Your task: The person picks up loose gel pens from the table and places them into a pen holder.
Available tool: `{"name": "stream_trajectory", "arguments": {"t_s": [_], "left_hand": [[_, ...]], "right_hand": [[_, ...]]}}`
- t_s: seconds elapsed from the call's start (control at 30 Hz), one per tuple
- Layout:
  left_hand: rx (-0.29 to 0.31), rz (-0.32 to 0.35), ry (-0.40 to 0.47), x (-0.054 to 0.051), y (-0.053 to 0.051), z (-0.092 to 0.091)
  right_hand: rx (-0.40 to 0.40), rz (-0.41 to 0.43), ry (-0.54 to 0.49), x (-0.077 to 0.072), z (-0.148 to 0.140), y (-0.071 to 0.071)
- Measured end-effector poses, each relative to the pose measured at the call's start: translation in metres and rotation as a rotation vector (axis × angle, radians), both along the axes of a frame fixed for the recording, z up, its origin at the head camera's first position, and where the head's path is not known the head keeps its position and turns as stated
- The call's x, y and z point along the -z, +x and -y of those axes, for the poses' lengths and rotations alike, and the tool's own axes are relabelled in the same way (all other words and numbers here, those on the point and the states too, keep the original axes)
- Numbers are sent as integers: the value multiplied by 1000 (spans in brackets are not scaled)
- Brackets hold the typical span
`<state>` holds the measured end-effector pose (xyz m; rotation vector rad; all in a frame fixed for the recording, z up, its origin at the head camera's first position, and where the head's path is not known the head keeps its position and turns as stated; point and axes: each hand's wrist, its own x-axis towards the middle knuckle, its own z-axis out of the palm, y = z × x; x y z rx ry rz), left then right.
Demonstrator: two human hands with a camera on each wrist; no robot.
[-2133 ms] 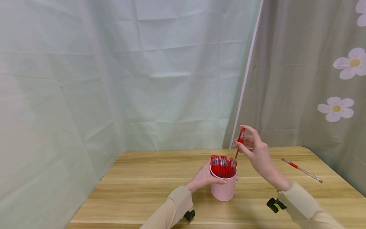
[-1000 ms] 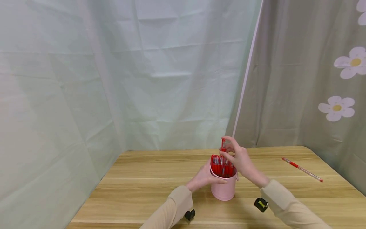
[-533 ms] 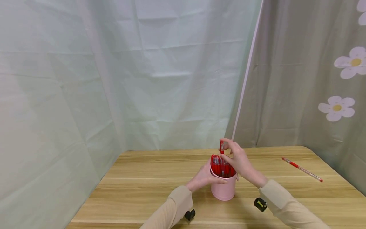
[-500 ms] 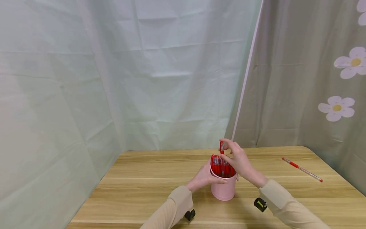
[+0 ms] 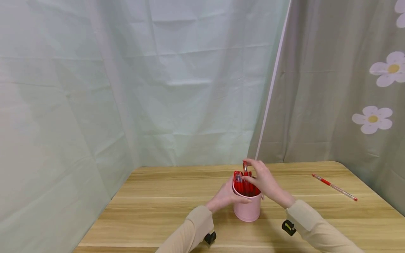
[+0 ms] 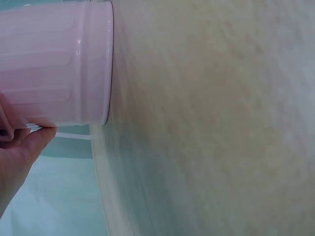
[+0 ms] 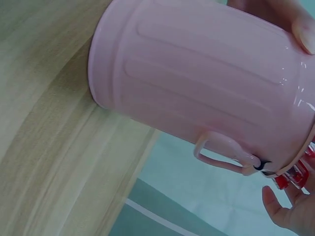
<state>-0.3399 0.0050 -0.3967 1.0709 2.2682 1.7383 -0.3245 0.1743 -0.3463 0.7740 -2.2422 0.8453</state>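
A pink bucket [image 5: 246, 210] stands upright on the wooden table, packed with several red pens [image 5: 238, 184]. My left hand [image 5: 225, 196] grips its side near the rim, thumb across the front; in the left wrist view part of this hand [image 6: 22, 155] touches the bucket's wall [image 6: 49, 64]. Above the opening, my right hand [image 5: 265, 181] pinches a red-capped pen [image 5: 245, 168] upright, its lower part down among the others. In the right wrist view the right hand [image 7: 295, 214] is by the rim, and a handle loop [image 7: 221, 155] hangs on the bucket's side.
One more red pen [image 5: 334, 187] with a clear barrel lies diagonally on the table [image 5: 158, 203], at the right. Pale green curtains [image 5: 196, 88] and a grey flowered curtain [image 5: 316, 105] hang behind the table's back edge.
My right hand has moved left from the bucket's right side to over its middle, then lowered the pinched pen further in among the others. The left hand and bucket have stayed put.
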Motion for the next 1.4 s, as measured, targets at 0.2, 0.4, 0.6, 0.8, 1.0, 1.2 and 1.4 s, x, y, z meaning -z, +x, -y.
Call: {"name": "stream_trajectory", "arguments": {"t_s": [0.2,0.4,0.6,0.8,1.0,1.2,1.4], "left_hand": [[2,-8,14,-1,-1,0],[3,-21,-1,0,-1,0],[26,-18,21,1,-1,1],[28,-2,22,1,-1,1],[19,10,18,1,-2,1],[0,0,30,0,-1,1],[-8,-3,17,-6,5,2]], "right_hand": [[-6,40,3,4,-1,1],[8,35,34,7,-2,2],[15,55,47,8,-2,3],[23,61,46,8,-3,5],[20,68,35,6,-5,6],[19,23,12,2,-12,6],[52,0,0,3,-26,4]]}}
